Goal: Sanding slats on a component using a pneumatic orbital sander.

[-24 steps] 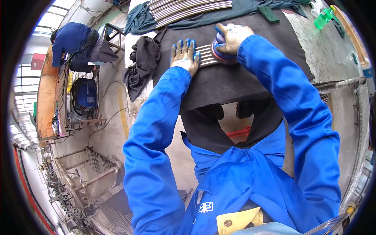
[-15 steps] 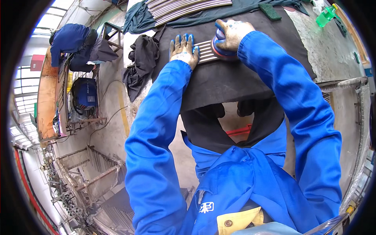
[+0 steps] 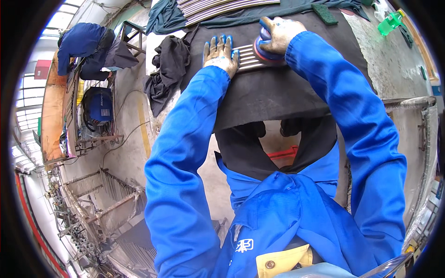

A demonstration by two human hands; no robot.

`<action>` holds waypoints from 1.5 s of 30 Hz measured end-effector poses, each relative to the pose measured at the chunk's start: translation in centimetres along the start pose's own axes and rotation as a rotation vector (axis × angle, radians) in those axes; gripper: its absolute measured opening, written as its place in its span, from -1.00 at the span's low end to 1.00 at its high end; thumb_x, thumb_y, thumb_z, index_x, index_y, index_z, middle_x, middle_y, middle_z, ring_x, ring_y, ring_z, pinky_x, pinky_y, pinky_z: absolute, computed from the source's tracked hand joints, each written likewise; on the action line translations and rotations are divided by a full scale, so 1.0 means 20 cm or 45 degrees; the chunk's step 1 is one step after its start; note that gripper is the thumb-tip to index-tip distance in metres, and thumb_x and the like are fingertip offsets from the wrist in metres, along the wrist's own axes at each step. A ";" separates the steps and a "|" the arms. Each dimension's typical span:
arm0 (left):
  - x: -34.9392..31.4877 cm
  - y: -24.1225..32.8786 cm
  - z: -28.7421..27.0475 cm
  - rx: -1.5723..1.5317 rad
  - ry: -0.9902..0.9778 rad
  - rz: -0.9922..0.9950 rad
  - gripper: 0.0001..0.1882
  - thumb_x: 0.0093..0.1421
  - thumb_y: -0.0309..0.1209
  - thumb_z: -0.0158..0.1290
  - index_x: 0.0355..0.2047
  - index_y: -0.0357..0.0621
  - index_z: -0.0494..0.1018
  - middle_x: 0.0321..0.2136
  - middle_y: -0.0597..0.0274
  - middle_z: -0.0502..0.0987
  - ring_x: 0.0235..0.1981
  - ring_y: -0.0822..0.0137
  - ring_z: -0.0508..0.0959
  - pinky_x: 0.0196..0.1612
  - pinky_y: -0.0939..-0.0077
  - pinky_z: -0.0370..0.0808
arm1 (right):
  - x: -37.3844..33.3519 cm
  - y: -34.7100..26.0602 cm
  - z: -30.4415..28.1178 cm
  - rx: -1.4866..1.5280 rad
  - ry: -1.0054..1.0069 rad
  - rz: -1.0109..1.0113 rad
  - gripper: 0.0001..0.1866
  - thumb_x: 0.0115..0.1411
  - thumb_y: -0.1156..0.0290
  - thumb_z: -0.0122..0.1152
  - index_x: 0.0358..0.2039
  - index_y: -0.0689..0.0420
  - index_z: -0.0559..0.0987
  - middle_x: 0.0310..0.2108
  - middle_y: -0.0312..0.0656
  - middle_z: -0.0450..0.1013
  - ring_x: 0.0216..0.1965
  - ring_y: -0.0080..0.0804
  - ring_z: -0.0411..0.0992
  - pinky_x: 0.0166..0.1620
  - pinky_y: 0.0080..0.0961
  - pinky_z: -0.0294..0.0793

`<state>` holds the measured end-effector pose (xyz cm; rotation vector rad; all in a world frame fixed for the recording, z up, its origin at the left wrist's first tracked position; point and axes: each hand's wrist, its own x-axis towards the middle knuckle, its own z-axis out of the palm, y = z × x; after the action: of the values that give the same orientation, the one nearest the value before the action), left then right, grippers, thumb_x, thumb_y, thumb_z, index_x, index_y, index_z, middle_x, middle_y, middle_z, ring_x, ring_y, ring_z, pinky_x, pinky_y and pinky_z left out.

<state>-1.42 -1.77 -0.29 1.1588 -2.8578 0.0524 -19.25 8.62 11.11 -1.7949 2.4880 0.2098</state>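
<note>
Several slim metal bars point(image 3: 246, 59) lie side by side on a dark cloth point(image 3: 273, 99) over the table. My left hand point(image 3: 220, 55), in a glove with blue fingertips, rests flat on their left end with its fingers stretched out. Wrapped round a round blue tool with a reddish rim, probably a sander point(image 3: 264, 52), my gloved right hand point(image 3: 282, 36) holds it on top of the bars. The tool and hand hide the bars' right part.
More metal bars point(image 3: 213, 10) lie on green cloth at the far side. A green scouring pad point(image 3: 325, 14) and green bottle point(image 3: 390, 23) are at far right, a crumpled dark cloth point(image 3: 169, 62) at left. Another person point(image 3: 85, 46) bends over a bench by a blue machine point(image 3: 100, 106).
Both hands have shifted slightly away from me, the right one with the sander still on the bars. The whole view has also moved a little.
</note>
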 end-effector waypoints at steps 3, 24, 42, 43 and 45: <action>-0.05 0.00 -0.01 -0.009 0.002 0.003 -0.33 0.32 -0.01 -0.40 0.35 -0.05 0.01 0.36 0.11 0.02 0.40 0.05 -0.08 0.40 0.12 -0.30 | -0.02 0.01 0.01 -0.014 0.005 -0.001 -0.22 0.11 -0.12 0.16 0.28 -0.10 0.22 0.07 -0.07 0.40 0.02 -0.18 0.46 0.08 -0.30 0.46; -0.26 0.08 -0.07 0.009 -0.065 0.049 -0.34 0.34 -0.01 -0.43 0.37 -0.04 -0.05 0.38 0.14 -0.05 0.41 0.08 -0.12 0.41 0.16 -0.33 | -0.07 0.02 0.06 -0.056 0.123 -0.058 -0.28 0.12 -0.13 0.15 0.24 -0.08 0.29 -0.01 -0.13 0.50 -0.04 -0.23 0.52 0.00 -0.26 0.54; -0.37 0.10 -0.06 0.072 -0.018 0.128 -0.33 0.35 0.01 -0.45 0.37 -0.05 -0.07 0.38 0.09 -0.05 0.40 0.10 -0.10 0.41 0.19 -0.31 | -0.15 -0.01 0.03 -0.049 0.071 -0.072 -0.27 0.11 -0.12 0.16 0.24 -0.08 0.29 0.03 -0.13 0.47 -0.01 -0.21 0.49 0.04 -0.26 0.49; -0.35 0.09 -0.06 0.056 -0.028 0.130 -0.33 0.34 0.01 -0.44 0.37 -0.06 -0.06 0.38 0.09 -0.06 0.41 0.09 -0.10 0.41 0.18 -0.31 | -0.15 0.00 0.02 -0.037 0.041 -0.053 -0.25 0.10 -0.12 0.16 0.25 -0.08 0.27 0.05 -0.12 0.44 0.02 -0.20 0.46 0.08 -0.28 0.46; -0.33 0.08 -0.06 0.024 -0.050 0.137 -0.32 0.33 0.00 -0.43 0.36 -0.08 -0.04 0.38 0.09 -0.06 0.41 0.08 -0.12 0.41 0.16 -0.32 | -0.13 0.02 0.02 -0.014 -0.019 -0.014 -0.21 0.09 -0.12 0.16 0.28 -0.09 0.22 0.10 -0.11 0.39 0.09 -0.19 0.41 0.14 -0.31 0.39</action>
<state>2.23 3.92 0.36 1.0195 -2.9584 0.0621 -18.74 11.27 11.13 -1.8037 2.4710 0.2360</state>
